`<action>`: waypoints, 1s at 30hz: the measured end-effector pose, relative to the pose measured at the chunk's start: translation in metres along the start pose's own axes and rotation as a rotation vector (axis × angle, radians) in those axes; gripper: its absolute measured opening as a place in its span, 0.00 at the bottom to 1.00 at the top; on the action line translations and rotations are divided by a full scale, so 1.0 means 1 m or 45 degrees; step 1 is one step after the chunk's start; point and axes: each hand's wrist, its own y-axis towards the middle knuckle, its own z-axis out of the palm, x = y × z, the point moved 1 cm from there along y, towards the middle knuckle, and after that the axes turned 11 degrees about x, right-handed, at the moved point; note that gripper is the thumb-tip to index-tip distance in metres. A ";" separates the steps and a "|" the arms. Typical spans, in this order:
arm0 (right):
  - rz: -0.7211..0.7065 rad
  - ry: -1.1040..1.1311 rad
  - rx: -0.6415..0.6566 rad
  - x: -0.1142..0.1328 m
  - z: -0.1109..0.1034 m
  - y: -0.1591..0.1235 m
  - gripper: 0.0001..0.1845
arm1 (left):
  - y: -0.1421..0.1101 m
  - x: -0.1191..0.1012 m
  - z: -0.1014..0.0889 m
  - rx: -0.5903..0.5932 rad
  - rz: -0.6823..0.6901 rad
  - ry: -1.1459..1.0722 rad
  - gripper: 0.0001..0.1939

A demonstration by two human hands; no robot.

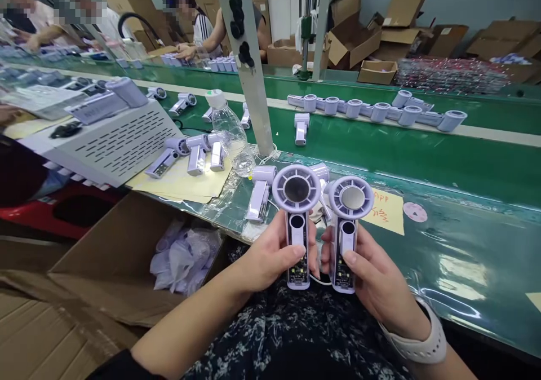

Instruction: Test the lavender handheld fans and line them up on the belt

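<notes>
My left hand point(270, 253) is closed around a lavender handheld fan point(297, 222), with the thumb on the front of its handle. A second handheld fan point(349, 228) is in my right hand point(376, 281), gripped the same way. Both are upright side by side over the bench edge, round heads at the top. Circuit boards show in the lower handles, so their front covers are open or off. Just left of them, another fan point(258, 194) rests on the bench. Part of one more fan point(320, 171) shows behind the pair, mostly hidden.
A plastic bottle point(230, 129) stands beside a metal post point(253, 87). Several fans lie near a slotted metal box point(122, 137). Beyond, a green conveyor point(380, 154) carries a row of fans. Below left, a cardboard box point(122, 250) holds plastic bags. Co-workers sit across the line.
</notes>
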 end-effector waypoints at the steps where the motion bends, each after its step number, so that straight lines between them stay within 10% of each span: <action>1: 0.005 0.019 -0.006 0.000 0.001 0.000 0.17 | 0.001 0.000 -0.001 -0.030 0.004 0.004 0.16; 18: 0.033 0.021 -0.018 -0.004 -0.004 -0.005 0.17 | 0.000 0.009 -0.004 -0.114 -0.006 -0.086 0.20; 26: 0.015 -0.054 -0.157 -0.010 -0.007 -0.004 0.13 | 0.006 0.022 -0.018 -0.449 -0.064 -0.169 0.21; 30: 0.032 -0.110 -0.099 -0.011 -0.009 -0.003 0.14 | 0.005 0.022 -0.015 -0.309 -0.048 -0.137 0.21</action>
